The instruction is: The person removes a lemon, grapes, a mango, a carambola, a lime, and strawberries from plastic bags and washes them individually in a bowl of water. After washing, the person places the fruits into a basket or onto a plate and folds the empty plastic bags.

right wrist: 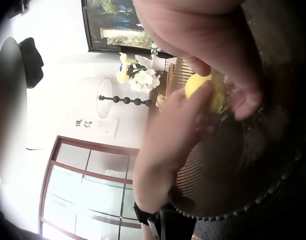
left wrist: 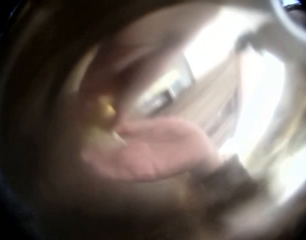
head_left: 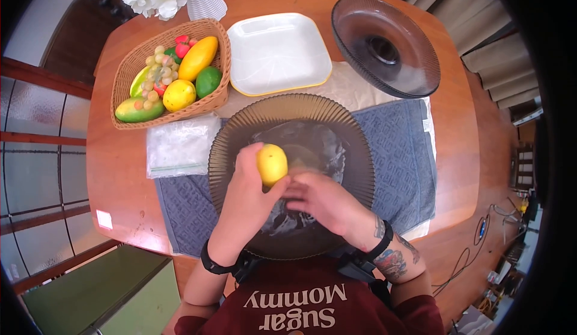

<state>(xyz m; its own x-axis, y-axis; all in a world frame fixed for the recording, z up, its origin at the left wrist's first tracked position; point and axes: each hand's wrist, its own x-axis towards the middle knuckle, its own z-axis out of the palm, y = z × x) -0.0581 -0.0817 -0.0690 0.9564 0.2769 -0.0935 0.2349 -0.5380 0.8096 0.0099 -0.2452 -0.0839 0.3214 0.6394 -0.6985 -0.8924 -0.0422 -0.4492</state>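
A dark red T-shirt with pale lettering (head_left: 354,305) lay nearest the head camera. Beyond it, a smooth yellow lemon (head_left: 272,165) sat in the person's left hand (head_left: 243,181), thumb and fingers curled around it, above a large fluted bowl of smoke-brown glass (head_left: 240,121) that seemed to hold water. The right hand (head_left: 321,199), blurred, met the left thumb with its fingers loosely extended, not gripping; whether they touched the fruit could not be told.

The step in hand looked like rinsing or rubbing the lemon. The next move seemed to call for turning it within the left grip, low over the bowl, so that drips stayed inside.

A blue-grey patterned towel (head_left: 402,154) lay beneath the bowl; farther out stood a brown woven basket of fruit (head_left: 211,107) and a white square tray with a yellow edge (head_left: 279,52).
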